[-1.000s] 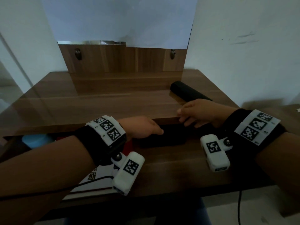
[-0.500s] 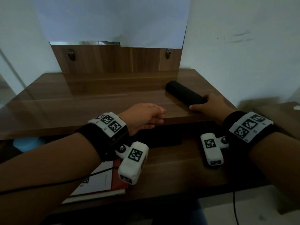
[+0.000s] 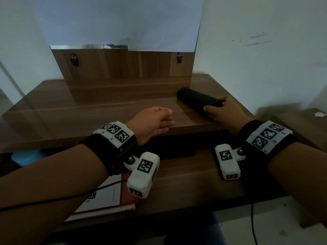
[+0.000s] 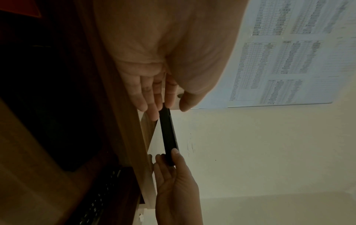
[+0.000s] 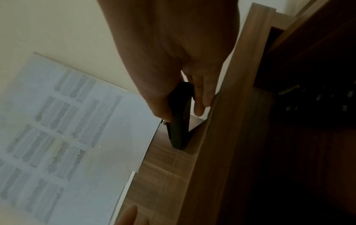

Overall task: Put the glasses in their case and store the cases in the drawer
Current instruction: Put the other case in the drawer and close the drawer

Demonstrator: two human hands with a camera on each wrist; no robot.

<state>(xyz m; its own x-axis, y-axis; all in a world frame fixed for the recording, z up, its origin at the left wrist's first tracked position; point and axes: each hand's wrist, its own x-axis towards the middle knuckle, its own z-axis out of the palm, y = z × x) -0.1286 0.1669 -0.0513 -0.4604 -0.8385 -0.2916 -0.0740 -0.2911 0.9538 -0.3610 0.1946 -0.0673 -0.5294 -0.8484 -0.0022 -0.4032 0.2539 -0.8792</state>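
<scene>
A black glasses case point(image 3: 196, 100) lies closed on the right of the wooden desk top point(image 3: 106, 110). My right hand point(image 3: 219, 110) grips its near end, thumb on top and fingers beneath; the left wrist view shows this case point(image 4: 168, 134) held the same way, and so does the right wrist view of the case point(image 5: 179, 121). My left hand point(image 3: 155, 121) hovers at the desk's front edge with relaxed fingers point(image 4: 146, 97), holding nothing. Below the desk top the drawer point(image 3: 185, 174) stands open, and a dark case-like shape point(image 3: 173, 147) lies at its back.
A red and white booklet point(image 3: 106, 197) lies in the drawer's left part, and something blue point(image 3: 24, 156) sits further left under the desk top. A dark object with keys point(image 4: 100, 197) is at the drawer's right. A wooden back panel point(image 3: 123, 66) with paper above borders the desk.
My right hand moved from the desk's front edge onto the black case and took hold of it. My left hand rose out of the drawer to the desk's edge.
</scene>
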